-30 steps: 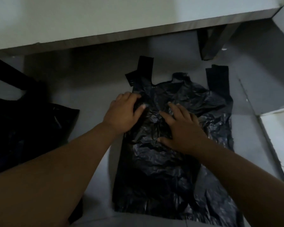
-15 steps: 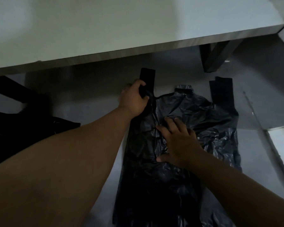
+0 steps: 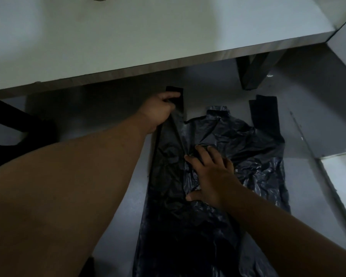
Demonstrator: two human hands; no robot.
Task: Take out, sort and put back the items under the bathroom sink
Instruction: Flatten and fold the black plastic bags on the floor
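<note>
Dim light, a white counter with a wood-look edge across the top; a grey floor beneath it, in shadow; a dark support leg at right; pale tiles far right

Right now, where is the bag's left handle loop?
In the head view, the left handle loop lies on the floor just below the counter edge, left of centre, gripped by the left hand; the right hand presses the black plastic bag flat.
</note>
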